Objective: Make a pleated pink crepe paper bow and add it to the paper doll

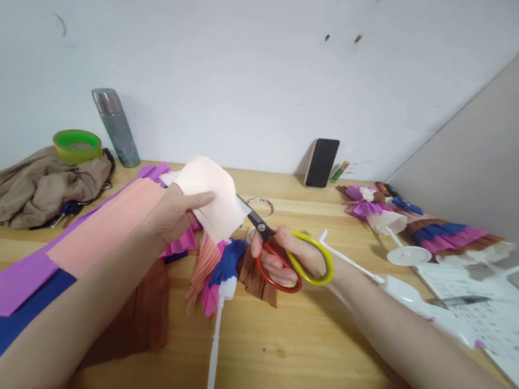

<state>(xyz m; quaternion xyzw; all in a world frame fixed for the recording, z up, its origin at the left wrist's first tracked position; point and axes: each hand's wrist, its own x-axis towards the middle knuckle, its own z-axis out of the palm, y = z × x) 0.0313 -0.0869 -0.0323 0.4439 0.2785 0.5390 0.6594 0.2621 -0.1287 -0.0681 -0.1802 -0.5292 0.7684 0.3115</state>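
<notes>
My left hand grips a sheet of pale pink paper, thumb on top and fingers behind. In my right hand is a pair of scissors with one red and one yellow handle loop. Their dark blades reach the right edge of the paper; the tips are partly hidden behind it. Below lies a white stand on its side, with pleated peach, magenta, blue and brown crepe paper gathered at its top.
Peach, purple and blue paper strips lie at left. Behind them are brown cloth, a tape roll and a flask. A phone leans on the wall. Ruffled paper pieces and a white sheet are at right.
</notes>
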